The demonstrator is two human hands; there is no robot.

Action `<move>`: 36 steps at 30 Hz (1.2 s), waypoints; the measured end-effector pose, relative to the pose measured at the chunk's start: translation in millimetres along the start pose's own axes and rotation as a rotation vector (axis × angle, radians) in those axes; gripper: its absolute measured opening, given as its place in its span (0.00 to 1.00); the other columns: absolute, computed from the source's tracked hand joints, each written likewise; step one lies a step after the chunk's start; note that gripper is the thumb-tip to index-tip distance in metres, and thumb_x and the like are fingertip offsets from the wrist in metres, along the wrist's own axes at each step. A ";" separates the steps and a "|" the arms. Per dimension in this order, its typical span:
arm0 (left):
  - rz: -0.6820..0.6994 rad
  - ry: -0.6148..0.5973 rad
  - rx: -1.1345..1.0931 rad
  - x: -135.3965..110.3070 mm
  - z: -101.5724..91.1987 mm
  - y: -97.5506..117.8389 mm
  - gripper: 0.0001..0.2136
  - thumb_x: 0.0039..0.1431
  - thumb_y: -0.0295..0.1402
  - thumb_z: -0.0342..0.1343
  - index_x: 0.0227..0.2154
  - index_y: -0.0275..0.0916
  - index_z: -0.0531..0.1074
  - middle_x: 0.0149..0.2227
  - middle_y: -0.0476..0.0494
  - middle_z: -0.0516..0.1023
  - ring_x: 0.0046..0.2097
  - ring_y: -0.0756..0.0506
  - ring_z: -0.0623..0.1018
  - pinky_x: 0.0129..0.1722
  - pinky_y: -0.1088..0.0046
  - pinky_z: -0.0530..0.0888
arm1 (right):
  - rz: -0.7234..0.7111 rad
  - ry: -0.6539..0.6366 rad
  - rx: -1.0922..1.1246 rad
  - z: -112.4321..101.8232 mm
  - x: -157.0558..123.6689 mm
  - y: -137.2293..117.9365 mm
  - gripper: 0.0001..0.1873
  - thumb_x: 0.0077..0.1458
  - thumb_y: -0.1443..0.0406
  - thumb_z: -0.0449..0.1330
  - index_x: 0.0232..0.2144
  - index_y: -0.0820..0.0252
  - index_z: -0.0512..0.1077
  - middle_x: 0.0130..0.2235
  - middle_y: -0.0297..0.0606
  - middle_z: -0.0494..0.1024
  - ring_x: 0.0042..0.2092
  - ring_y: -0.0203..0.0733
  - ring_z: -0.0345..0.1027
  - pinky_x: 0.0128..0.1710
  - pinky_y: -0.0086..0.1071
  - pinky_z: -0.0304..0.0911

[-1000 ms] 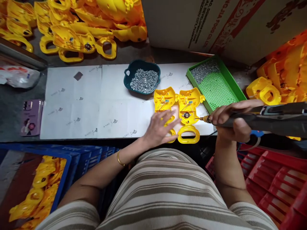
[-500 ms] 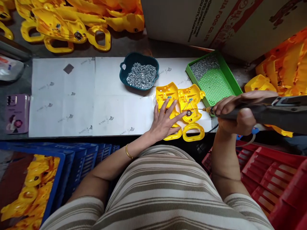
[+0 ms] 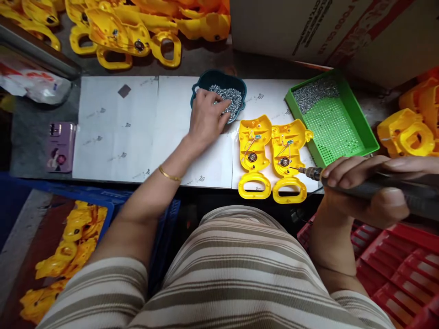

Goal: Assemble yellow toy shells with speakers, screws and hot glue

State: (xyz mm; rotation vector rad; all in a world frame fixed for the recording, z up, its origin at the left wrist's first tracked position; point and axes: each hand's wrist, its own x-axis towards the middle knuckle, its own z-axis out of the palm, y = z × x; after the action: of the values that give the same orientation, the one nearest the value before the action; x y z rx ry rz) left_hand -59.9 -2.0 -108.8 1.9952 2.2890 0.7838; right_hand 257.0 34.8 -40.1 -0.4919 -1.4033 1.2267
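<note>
My left hand (image 3: 208, 118) reaches over the dark teal bowl (image 3: 195, 103), its bent fingers apart at the heap of small silver screws (image 3: 233, 98) inside. In my right hand (image 3: 363, 183) is a dark electric screwdriver (image 3: 380, 183), pointing left. Its thin bit ends at the lower right of a yellow plastic shell half (image 3: 290, 141); whether it touches cannot be told. Directly left lies a second yellow shell half (image 3: 254, 141). Both have wires, a small green board and a round speaker inside, with a loop handle at the near end.
A green perforated tray (image 3: 346, 132) with more screws stands behind my right hand. Yellow shells (image 3: 120, 32) pile at the back left, others (image 3: 408, 130) at the right. A purple phone (image 3: 61, 146) lies left. A cardboard box (image 3: 291, 32) stands behind; a red crate (image 3: 398, 265) is below right.
My left hand has left the yellow shells and moved up and left to the bowl of screws. The screwdriver remains in my right hand by the right shell. The whole view has shifted.
</note>
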 end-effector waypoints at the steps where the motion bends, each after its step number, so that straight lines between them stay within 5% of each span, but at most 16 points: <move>1: 0.013 -0.055 0.014 12.9 4.4 -13.7 0.21 0.57 0.47 0.60 0.46 0.37 0.74 0.41 0.37 0.75 0.53 0.34 0.69 0.56 0.48 0.65 | -0.086 0.033 0.004 5.8 0.7 -0.1 0.10 0.47 0.53 0.60 0.31 0.49 0.69 0.16 0.25 0.58 0.13 0.35 0.52 0.13 0.34 0.55; 3: 0.007 -0.139 0.002 32.4 15.5 -33.7 0.21 0.51 0.47 0.65 0.41 0.34 0.76 0.34 0.39 0.76 0.46 0.36 0.73 0.51 0.53 0.69 | -0.219 0.048 0.002 15.1 2.5 -1.5 0.10 0.48 0.59 0.60 0.36 0.49 0.72 0.16 0.24 0.62 0.12 0.35 0.53 0.10 0.32 0.55; 7: -0.062 -0.202 -0.108 43.6 31.6 -47.9 0.14 0.45 0.39 0.69 0.30 0.34 0.78 0.26 0.44 0.77 0.31 0.44 0.75 0.39 0.65 0.73 | -0.214 0.026 0.023 21.5 2.0 -4.3 0.12 0.47 0.61 0.61 0.37 0.53 0.74 0.16 0.25 0.65 0.12 0.36 0.56 0.08 0.32 0.55; 11: -0.099 -0.140 -0.182 40.6 28.8 -42.1 0.11 0.47 0.37 0.67 0.27 0.34 0.78 0.24 0.45 0.78 0.27 0.48 0.72 0.34 0.69 0.71 | -0.158 0.033 0.021 21.9 -1.4 -3.9 0.12 0.48 0.61 0.61 0.38 0.52 0.75 0.17 0.26 0.66 0.14 0.37 0.58 0.09 0.34 0.57; 16: -0.090 -0.077 -0.108 41.5 3.3 -15.4 0.07 0.53 0.32 0.59 0.28 0.33 0.78 0.27 0.43 0.79 0.31 0.46 0.74 0.34 0.71 0.70 | -0.151 -0.008 0.048 22.0 -3.6 0.0 0.12 0.49 0.60 0.62 0.38 0.52 0.74 0.17 0.26 0.66 0.14 0.36 0.59 0.11 0.33 0.59; 21: 0.099 0.025 -0.268 -8.5 -21.0 45.9 0.08 0.60 0.32 0.56 0.35 0.36 0.78 0.33 0.45 0.81 0.34 0.49 0.77 0.37 0.72 0.73 | -0.113 -0.033 0.111 22.6 -8.1 2.9 0.12 0.50 0.60 0.64 0.39 0.54 0.72 0.19 0.26 0.67 0.16 0.36 0.60 0.14 0.33 0.61; 24: 0.255 -0.013 -0.470 -62.5 -14.8 83.7 0.08 0.63 0.33 0.55 0.35 0.36 0.78 0.32 0.46 0.82 0.32 0.51 0.78 0.33 0.75 0.75 | -0.085 -0.049 0.148 29.9 -9.3 0.6 0.12 0.51 0.59 0.63 0.39 0.53 0.71 0.18 0.25 0.66 0.16 0.36 0.59 0.14 0.32 0.59; 27: 0.234 -0.033 -0.537 -102.4 -0.5 106.7 0.09 0.65 0.33 0.54 0.37 0.36 0.78 0.33 0.44 0.82 0.34 0.50 0.80 0.34 0.76 0.76 | -0.061 -0.096 0.162 37.2 -7.3 -1.1 0.13 0.53 0.56 0.62 0.41 0.49 0.69 0.17 0.24 0.64 0.15 0.37 0.58 0.15 0.33 0.59; 33: 0.185 -0.063 -0.540 -114.2 8.8 116.0 0.09 0.66 0.34 0.53 0.37 0.35 0.77 0.32 0.43 0.81 0.33 0.50 0.79 0.33 0.76 0.75 | -0.083 -0.375 0.164 38.4 -2.3 1.1 0.14 0.57 0.57 0.58 0.46 0.45 0.68 0.18 0.25 0.68 0.15 0.37 0.60 0.13 0.32 0.60; 36: 0.193 -0.076 -0.542 -110.8 6.3 115.9 0.09 0.66 0.34 0.53 0.36 0.35 0.76 0.32 0.44 0.80 0.33 0.50 0.78 0.33 0.76 0.74 | -0.060 -0.316 0.143 45.6 -5.5 -2.0 0.12 0.57 0.56 0.59 0.44 0.46 0.68 0.17 0.24 0.65 0.15 0.36 0.59 0.13 0.30 0.59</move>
State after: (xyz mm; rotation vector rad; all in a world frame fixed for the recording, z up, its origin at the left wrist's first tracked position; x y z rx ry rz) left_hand 70.7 -95.3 -106.4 1.9475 1.6194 1.1639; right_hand 218.1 11.8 -31.9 -0.1589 -1.5675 1.3866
